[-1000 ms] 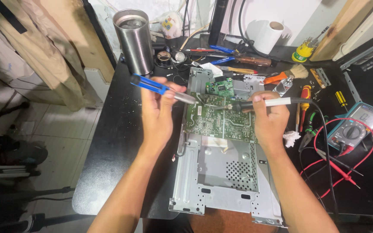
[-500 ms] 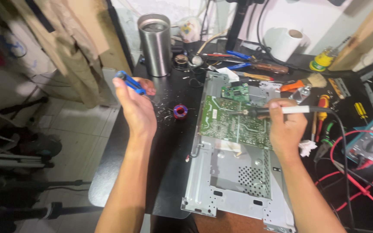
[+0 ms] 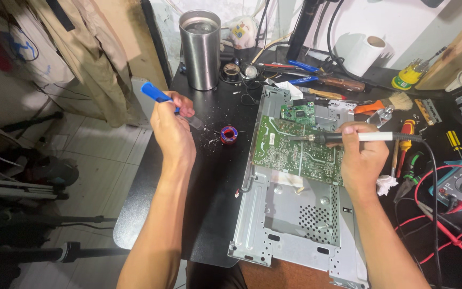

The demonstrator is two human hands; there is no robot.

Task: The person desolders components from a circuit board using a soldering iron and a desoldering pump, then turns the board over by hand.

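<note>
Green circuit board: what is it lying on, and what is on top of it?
The green circuit board lies on a grey metal chassis. Above it, the right hand holds a soldering iron, tip over the board. Whatever is beneath the board is hidden.

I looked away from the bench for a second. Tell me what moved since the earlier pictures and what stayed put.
The left hand, keeping its grip on the blue-handled desoldering pump, swung off the green circuit board to the left, over the black table. The right hand stayed at the board, still holding the white-handled soldering iron with its tip over it. The grey metal chassis and steel cup did not move.
</note>
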